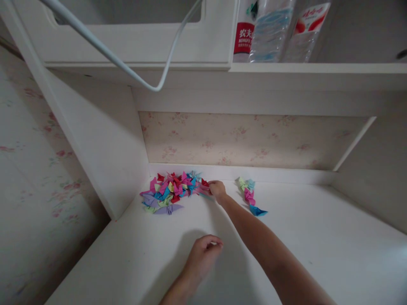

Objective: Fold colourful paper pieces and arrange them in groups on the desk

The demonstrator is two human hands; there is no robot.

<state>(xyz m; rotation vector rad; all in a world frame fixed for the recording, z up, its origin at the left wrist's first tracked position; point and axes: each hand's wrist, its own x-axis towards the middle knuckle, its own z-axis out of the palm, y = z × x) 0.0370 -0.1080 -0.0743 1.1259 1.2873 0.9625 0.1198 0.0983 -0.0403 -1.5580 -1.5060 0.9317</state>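
Observation:
A heap of small folded paper pieces (168, 191) in pink, red, blue, green and purple lies on the white desk (302, 237) near its back left corner. My right hand (217, 189) reaches to the heap's right edge, fingers closed on a pink folded piece (203, 190). A short row of folded pieces (250, 196), ending in a blue one, lies just right of that hand. My left hand (203, 253) rests nearer me on the desk, fingers curled together; I cannot see anything in them.
A white side panel (104, 140) stands left of the heap, floral wallpaper (248, 140) behind. A shelf (318, 70) overhead carries plastic bottles (270, 29). A white cable (133, 72) hangs across the upper left.

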